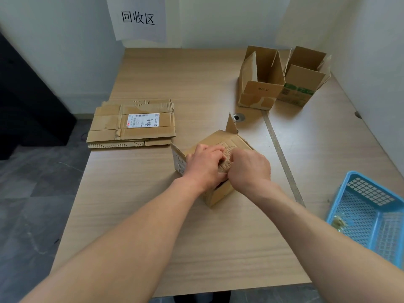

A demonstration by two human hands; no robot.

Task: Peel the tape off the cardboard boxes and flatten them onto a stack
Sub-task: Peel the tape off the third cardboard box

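On the wall in the upper left of the frame hangs a white paper sign [137,18] with dark characters; below it, at the left of the wooden table [175,237], lies the stack of flattened cardboard [131,123], its top sheet bearing a white shipping label; just right of the stack, at the centre of the frame, stands the cardboard box [238,141], tilted cornerwise with one flap sticking up at its far end; the left hand [204,165] grips it, fingers curled over the scuffed top face and thumb down the left side; the right hand [249,167] sits touching it on the same face, fingers tucked beneath the knuckles, so I cannot tell what it pinches, if anything; a metal strip [282,158] runs across the table just right of the box; two open boxes [260,84] stand upright, touching, in the upper right; a blue mesh basket [369,215] sits at the lower right edge.
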